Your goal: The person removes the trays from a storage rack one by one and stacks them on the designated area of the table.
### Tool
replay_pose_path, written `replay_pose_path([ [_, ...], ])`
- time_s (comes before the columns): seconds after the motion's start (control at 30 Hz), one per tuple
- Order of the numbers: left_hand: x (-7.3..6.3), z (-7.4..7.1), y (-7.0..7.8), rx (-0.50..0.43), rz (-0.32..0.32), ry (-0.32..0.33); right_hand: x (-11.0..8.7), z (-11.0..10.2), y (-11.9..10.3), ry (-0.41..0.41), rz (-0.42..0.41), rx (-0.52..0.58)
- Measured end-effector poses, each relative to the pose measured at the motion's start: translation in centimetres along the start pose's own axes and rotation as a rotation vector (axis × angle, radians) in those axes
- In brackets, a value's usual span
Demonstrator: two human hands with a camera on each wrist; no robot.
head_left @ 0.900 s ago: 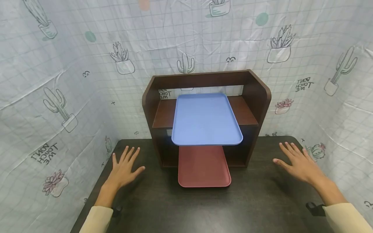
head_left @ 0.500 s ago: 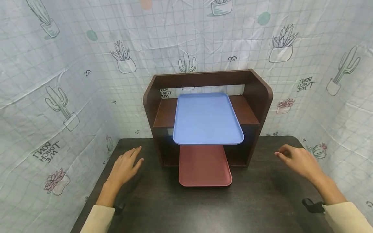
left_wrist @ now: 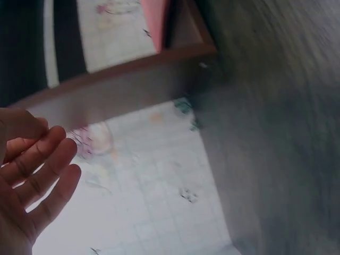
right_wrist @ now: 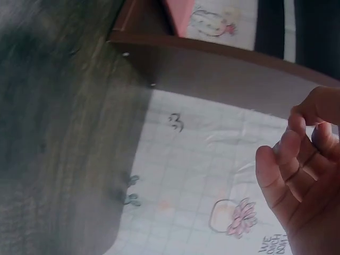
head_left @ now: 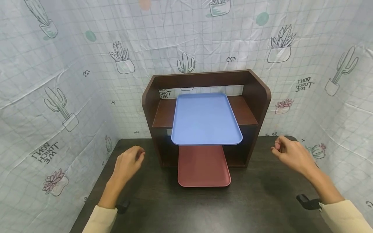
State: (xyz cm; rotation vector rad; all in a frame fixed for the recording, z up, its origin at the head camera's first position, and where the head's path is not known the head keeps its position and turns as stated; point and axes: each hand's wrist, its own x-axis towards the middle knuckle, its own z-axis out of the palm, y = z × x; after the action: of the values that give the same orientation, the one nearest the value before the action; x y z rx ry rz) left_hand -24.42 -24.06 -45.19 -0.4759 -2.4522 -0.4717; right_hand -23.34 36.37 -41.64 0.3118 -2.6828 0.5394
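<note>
My left hand [head_left: 128, 163] hovers over the left side of the dark table, its fingers curled and holding nothing. In the left wrist view the fingers [left_wrist: 58, 159] bend toward the thumb. On the other side, my right hand [head_left: 294, 155] is raised over the table with fingers bent in and nothing in its grasp; the right wrist view shows the bent fingers [right_wrist: 281, 164] near the thumb. Between the hands stands a dark brown two-level shelf [head_left: 263, 97]. A blue tray [head_left: 207, 119] lies on its upper board, jutting forward. Below, a red tray [head_left: 204, 168] sticks out of the lower level.
The dark table [head_left: 204, 207] is enclosed by a white grid cloth [head_left: 163, 42] printed with cacti. The shelf's side panels rise beside the blue tray. Both forearms wear pale sleeves [head_left: 100, 218], and a black strap [head_left: 309, 202] shows at the right wrist.
Both hands have gone from spread fingers to curled ones, staying in about the same places beside the shelf. The trays and shelf have not moved.
</note>
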Motion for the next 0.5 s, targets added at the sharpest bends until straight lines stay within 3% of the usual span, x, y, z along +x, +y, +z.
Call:
replay_pose_path([
  [0.23,1.0,-1.0,2.6,-0.077,-0.047,0.044,0.8,-0.7,-1.3,0.075,-0.045,0.074],
  [0.5,1.8,-2.1,5.9,-0.268,-0.180,0.033,2.1,-1.8,-3.1,0.069,-0.028,0.220],
])
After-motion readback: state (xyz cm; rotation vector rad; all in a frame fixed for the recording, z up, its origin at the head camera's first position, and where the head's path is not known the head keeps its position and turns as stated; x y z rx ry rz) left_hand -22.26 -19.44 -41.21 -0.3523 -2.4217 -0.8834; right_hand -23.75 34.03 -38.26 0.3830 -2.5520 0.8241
